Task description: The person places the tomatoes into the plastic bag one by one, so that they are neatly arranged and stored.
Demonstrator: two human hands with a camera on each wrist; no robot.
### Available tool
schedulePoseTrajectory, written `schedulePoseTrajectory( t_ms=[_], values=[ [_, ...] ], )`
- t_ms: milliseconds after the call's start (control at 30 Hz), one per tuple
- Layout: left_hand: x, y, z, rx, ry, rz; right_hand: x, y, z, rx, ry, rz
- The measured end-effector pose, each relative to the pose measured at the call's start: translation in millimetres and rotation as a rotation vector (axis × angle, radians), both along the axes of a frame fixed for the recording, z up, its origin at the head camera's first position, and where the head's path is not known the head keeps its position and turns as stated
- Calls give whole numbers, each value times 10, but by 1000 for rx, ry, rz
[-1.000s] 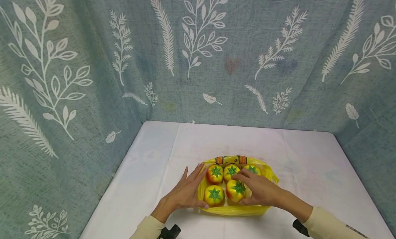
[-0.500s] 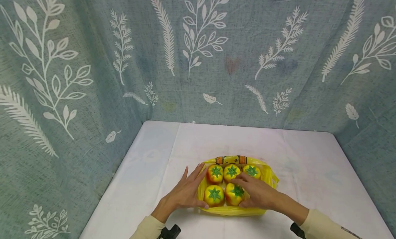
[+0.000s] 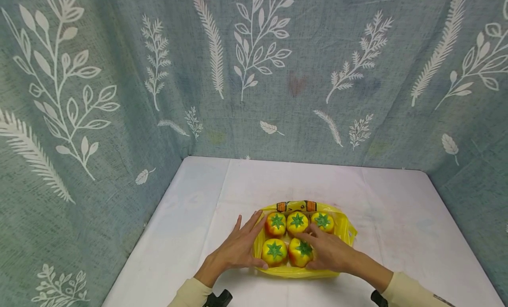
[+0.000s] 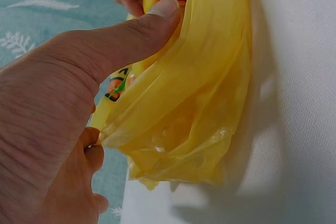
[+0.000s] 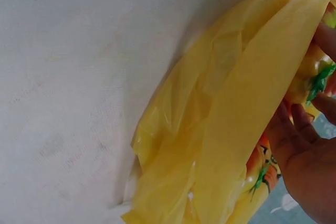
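Note:
In the head view, an opened yellow plastic bag (image 3: 344,230) holds several yellow-red tomatoes (image 3: 274,251) with green star-shaped tops, standing in two rows. My left hand (image 3: 237,248) holds the bag's left side; in the left wrist view its thumb lies over the bag's rim, above the plastic (image 4: 210,72). With thumb and fingers my right hand (image 3: 331,250) grips the front-row tomato (image 3: 298,253) beside the front left one. That hand reaches inside the bag and hides its front right part. The right wrist view shows the gripped tomato (image 5: 304,80) between the fingers.
A white-covered table (image 3: 198,201) lies under the bag. Grey-green curtains (image 3: 301,77) with white leaf prints stand at its back and sides. Dark wrist camera mounts (image 3: 218,298) sit under both sleeves.
My right hand has moved slightly left and lowered the gripped tomato beside the front left one. The back right tomato shows more fully. My left hand has stayed in place.

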State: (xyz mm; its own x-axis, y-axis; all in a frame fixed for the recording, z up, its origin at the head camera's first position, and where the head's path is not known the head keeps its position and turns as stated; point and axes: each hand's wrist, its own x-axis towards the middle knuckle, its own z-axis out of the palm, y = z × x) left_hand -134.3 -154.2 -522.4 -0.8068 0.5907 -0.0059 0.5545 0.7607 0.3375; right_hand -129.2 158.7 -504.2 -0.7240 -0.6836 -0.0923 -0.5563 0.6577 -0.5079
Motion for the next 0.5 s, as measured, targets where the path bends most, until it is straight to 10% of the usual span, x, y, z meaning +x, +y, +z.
schedulePoseTrajectory(
  t_ms=[500],
  values=[
    [17, 17, 10, 17, 7, 10, 11, 18, 12, -6, 0, -26]
  ],
)
